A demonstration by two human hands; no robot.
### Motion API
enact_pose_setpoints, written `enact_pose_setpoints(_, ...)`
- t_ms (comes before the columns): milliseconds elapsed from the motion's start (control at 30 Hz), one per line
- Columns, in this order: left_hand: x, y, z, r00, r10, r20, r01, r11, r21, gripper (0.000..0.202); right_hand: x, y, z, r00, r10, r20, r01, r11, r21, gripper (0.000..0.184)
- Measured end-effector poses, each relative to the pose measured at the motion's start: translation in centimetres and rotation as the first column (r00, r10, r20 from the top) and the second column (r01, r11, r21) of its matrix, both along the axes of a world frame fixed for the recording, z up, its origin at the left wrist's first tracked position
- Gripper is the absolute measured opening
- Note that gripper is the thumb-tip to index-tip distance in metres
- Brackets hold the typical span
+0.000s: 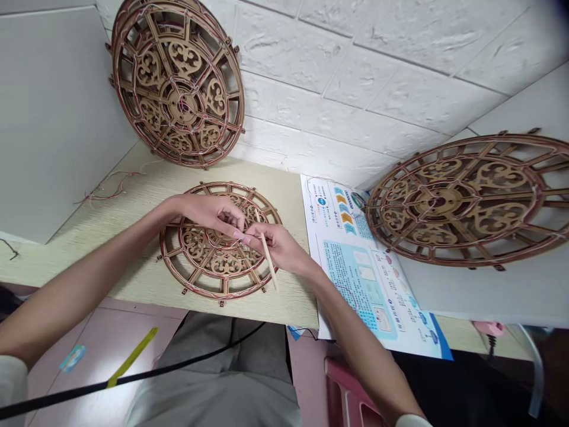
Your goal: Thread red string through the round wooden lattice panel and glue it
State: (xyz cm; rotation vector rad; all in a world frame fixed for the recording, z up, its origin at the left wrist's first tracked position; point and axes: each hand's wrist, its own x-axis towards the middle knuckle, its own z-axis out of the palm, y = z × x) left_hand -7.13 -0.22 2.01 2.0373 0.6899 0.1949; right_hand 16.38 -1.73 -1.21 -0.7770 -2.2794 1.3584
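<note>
A round brown openwork wheel [222, 283] with scroll cutouts and reddish wires along its rings lies flat on the table. Over its centre my left hand [213, 212] is closed, thumb and finger pinching what looks like a thin pale wire [237, 242]. My right hand [280, 246] meets it there, its fingertips pressed together at the same spot. A slender light wooden stick [268, 264] is held in the right hand and slants down toward me. The exact grip between the fingertips is too small to make out.
Similar wheels lean at the back left [182, 107] and at the right [440, 201]. Under the right one lies a printed sheet [355, 267]. Loose wires [118, 190] lie at the left. A white brick-pattern wall [338, 77] stands behind; a pink stool [351, 391] is below.
</note>
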Motion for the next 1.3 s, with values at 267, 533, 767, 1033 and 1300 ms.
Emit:
enact_pose_setpoints(267,-0.5,0.6,-0.9,0.993,0.112,-0.047,-0.105,0.985,0.139,0.040,-0.2,0.0,-0.6,0.995,0.052,0.091,-0.066,0.984,0.164,0.027)
enact_pose_setpoints(533,-0.5,0.6,-1.0,0.996,0.076,-0.045,-0.069,0.989,0.132,0.037,-0.2,-0.4,-0.1,0.983,0.020,0.183,-0.072,0.955,0.286,0.021)
enact_pose_setpoints(767,-0.4,0.7,-1.2,0.998,0.057,-0.030,-0.052,0.989,0.142,0.037,-0.3,-0.8,0.3,0.971,0.016,0.241,-0.093,0.946,0.309,0.022)
enact_pose_setpoints(1033,-0.4,0.6,-1.1,0.997,0.060,-0.042,-0.054,0.990,0.133,0.039,-0.6,-0.5,-0.1,0.979,-0.030,0.201,-0.018,0.972,0.235,0.017)
enact_pose_setpoints(1300,-0.5,0.7,-1.2,0.995,0.066,-0.069,-0.056,0.989,0.140,0.038,-0.6,-0.4,-0.2,0.978,-0.011,0.209,-0.032,0.979,0.200,0.024)
